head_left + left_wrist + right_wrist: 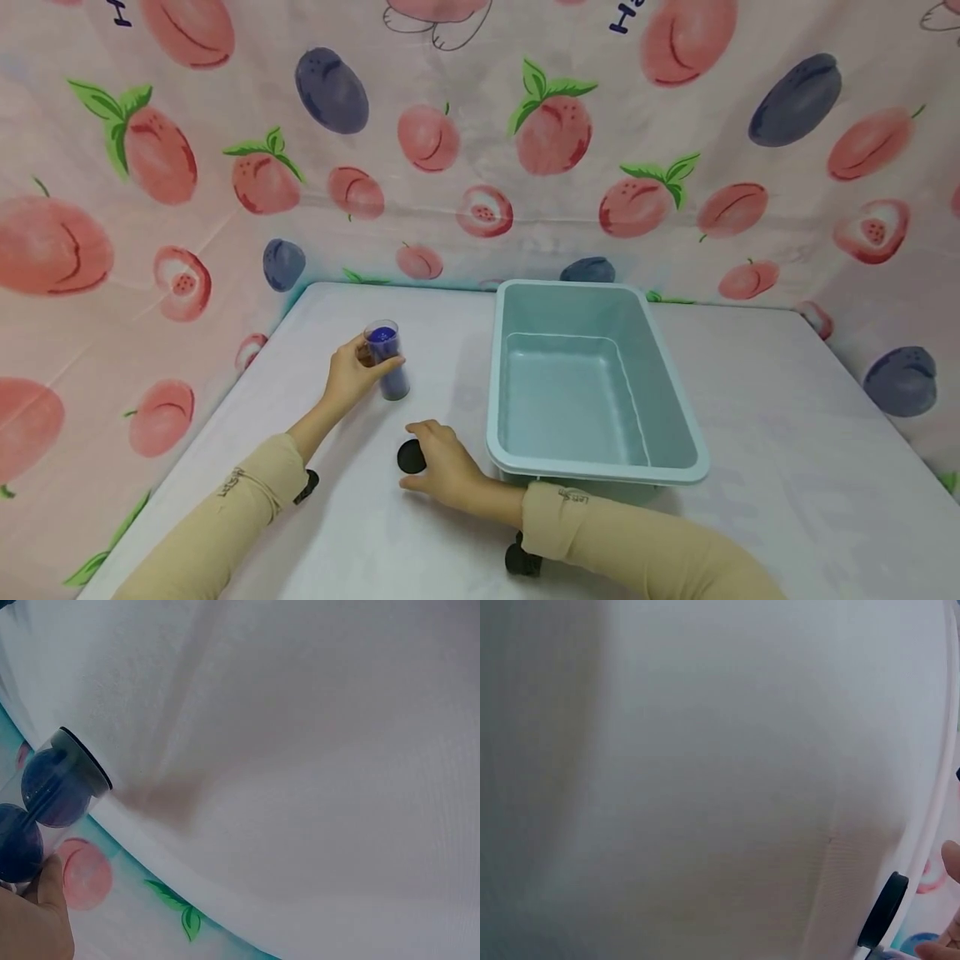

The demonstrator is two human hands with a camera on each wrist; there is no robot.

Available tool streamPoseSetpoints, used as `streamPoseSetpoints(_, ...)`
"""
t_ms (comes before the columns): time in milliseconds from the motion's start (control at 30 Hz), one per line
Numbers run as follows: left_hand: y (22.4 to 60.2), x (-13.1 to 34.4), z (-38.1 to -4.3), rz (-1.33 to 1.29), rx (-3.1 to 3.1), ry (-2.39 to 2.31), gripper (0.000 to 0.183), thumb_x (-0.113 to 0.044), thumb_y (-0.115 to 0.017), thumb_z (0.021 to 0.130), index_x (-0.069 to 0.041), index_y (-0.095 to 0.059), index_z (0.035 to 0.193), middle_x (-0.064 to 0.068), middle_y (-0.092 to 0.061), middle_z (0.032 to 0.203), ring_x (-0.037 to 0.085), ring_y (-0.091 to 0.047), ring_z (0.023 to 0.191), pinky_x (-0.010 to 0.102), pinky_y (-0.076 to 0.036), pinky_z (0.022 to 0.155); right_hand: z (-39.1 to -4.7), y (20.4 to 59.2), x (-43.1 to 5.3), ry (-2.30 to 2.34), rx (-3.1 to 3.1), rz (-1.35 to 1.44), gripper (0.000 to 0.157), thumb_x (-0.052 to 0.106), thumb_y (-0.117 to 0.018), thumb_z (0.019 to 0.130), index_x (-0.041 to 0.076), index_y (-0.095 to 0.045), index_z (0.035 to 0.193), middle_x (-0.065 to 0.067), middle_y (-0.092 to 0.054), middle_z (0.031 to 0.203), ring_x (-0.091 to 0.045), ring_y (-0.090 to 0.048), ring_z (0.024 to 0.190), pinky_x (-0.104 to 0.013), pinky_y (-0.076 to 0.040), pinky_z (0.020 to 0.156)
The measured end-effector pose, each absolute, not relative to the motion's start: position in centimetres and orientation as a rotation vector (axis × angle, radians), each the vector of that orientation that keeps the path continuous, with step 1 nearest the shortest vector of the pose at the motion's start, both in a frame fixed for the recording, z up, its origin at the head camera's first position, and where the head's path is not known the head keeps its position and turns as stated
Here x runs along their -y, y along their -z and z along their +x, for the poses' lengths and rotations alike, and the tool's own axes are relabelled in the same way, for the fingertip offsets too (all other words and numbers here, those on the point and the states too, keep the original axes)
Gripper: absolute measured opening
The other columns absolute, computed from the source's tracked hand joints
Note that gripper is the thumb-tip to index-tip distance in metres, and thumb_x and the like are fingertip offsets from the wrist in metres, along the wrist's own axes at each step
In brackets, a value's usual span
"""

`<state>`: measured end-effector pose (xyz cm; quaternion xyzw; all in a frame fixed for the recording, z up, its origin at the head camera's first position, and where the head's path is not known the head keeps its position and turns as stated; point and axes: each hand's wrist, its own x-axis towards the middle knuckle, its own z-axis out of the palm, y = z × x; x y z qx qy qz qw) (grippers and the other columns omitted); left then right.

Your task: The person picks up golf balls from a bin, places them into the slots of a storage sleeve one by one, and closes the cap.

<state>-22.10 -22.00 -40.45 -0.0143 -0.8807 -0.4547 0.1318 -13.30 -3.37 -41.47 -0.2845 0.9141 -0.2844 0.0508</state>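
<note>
Black lid [409, 456] is framed by widely parted fingers of the right hand [442, 467]; whether it is touched cannot be told.
By the left hand [351, 375], which is nearer to it, a clear tube [393, 381] with blue balls [56, 787] is gripped, its long axis almost upright. The lid is found to the left of the pale blue tub [600, 473], near its front left corner; the tube is found also at the tub's left, but farther back, separated from the lid by a small gap.
</note>
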Motion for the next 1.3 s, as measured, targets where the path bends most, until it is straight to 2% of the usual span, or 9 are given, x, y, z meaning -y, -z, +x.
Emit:
streamPoseSetpoints(467, 40.5, 22.2, -22.0, -0.045, 2.567, 1.383, 0.045, -0.02, -0.075, 0.081, 0.002, -0.058, 0.116, 0.023, -0.067, 0.11, 0.035, -0.067, 0.097, 0.045, -0.054, 0.086, -13.5, 41.9, 3.7, 0.734, -2.787, -0.879, 0.063, 0.027, -0.083, 0.072, 0.0, -0.056, 0.122, -0.016, -0.054, 0.127, -0.033, -0.049, 0.12, -0.035, -0.046, 0.099)
streamPoseSetpoints(767, 40.8, 22.3, -21.9, -0.047, 2.581, 1.38, 0.043, -0.021, -0.075, 0.081, 0.001, -0.059, 0.113, 0.024, -0.066, 0.111, 0.035, -0.066, 0.098, 0.045, -0.054, 0.086, -13.6, 42.6, 4.1, 0.662, -2.848, -0.868, 0.053, 0.024, -0.081, 0.074, 0.002, -0.058, 0.116, -0.012, -0.056, 0.119, -0.03, -0.052, 0.114, -0.031, -0.049, 0.092)
streamPoseSetpoints(967, 40.8, 22.3, -21.9, -0.06, 2.575, 1.393, 0.042, -0.019, -0.074, 0.082, 0.001, -0.058, 0.114, 0.024, -0.066, 0.112, 0.036, -0.066, 0.099, 0.045, -0.054, 0.086, -13.5, 42.7, 4.1, 0.538, -2.923, -0.954, 0.041, 0.023, -0.079, 0.076, 0.005, -0.059, 0.106, -0.008, -0.058, 0.107, -0.023, -0.053, 0.107, -0.028, -0.045, 0.093)
streamPoseSetpoints(1300, 40.8, 22.4, -21.9, -0.062, 2.575, 1.388, 0.04, -0.02, -0.074, 0.081, 0.002, -0.058, 0.111, 0.024, -0.066, 0.111, 0.037, -0.066, 0.098, 0.045, -0.054, 0.085, -13.5, 42.4, 3.9, 0.588, -2.908, -0.942, 0.039, 0.021, -0.081, 0.074, 0.006, -0.061, 0.103, -0.006, -0.058, 0.101, -0.019, -0.052, 0.093, -0.023, -0.048, 0.082)
